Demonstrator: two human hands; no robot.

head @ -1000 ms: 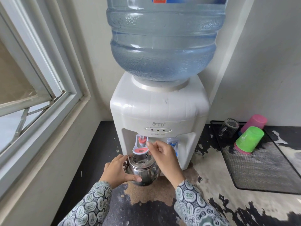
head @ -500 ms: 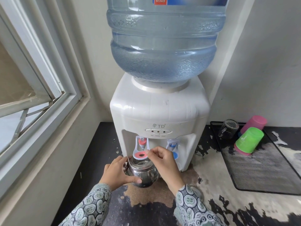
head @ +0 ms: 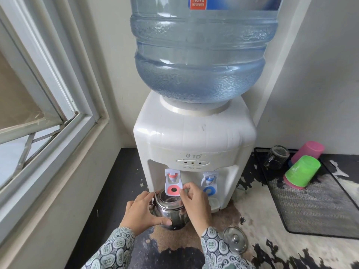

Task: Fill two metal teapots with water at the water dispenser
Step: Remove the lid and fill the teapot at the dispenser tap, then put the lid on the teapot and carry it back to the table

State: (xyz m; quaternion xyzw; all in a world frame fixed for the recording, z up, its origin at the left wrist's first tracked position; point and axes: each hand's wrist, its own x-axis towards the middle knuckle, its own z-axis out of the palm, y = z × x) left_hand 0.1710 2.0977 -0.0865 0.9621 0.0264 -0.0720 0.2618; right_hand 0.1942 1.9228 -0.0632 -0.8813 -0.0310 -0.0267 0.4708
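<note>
Under the red tap (head: pixel 172 183), left-hand fingers (head: pixel 144 197) wrap the teapot (head: pixel 171 212).

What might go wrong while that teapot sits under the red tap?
1. The red tap is probably the hot one, and both hands are close: the left hand holds the teapot, the right hand is at the tap's lever, so a splash could scald.
2. How full the teapot is cannot be seen; it might overflow onto the already stained countertop.
3. The lid lies by the right sleeve and could be knocked.
</note>
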